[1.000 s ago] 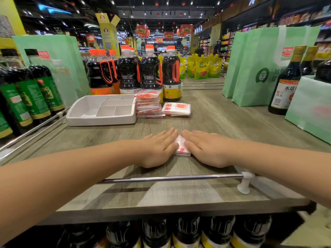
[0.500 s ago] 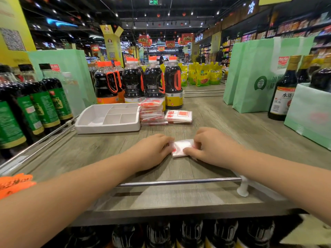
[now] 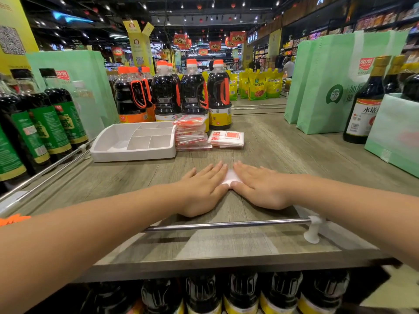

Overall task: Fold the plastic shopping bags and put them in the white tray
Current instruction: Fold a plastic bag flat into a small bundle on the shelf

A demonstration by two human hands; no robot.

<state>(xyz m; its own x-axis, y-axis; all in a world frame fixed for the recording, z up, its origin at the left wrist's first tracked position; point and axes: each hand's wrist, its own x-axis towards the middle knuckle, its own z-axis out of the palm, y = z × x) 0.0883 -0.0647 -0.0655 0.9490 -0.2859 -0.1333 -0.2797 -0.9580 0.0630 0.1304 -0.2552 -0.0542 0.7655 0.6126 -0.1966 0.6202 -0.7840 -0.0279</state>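
pressing flat with left hand (image 3: 204, 189) and right hand (image 3: 258, 186), fingers straight, gripping nothing, on a folded plastic bag (image 3: 229, 177) on the wooden shelf (image 3: 294, 155); probably light, thin, slippery, springy, so best pinched at the folded edge; further out to the left, white tray (image 3: 133, 155) beside a stack of folded bags (image 3: 191, 132)

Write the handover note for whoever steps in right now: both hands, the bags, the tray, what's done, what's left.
Left hand and right hand: flat, fingers straight, pressing a small folded bag onto the wooden shelf top.
Other bags: a tall stack right beside the white tray, and a lower pile on the stack's far side.
Done: those bags are folded.
Left: finish flattening this one, then move them all into the tray; no bag shows in it.
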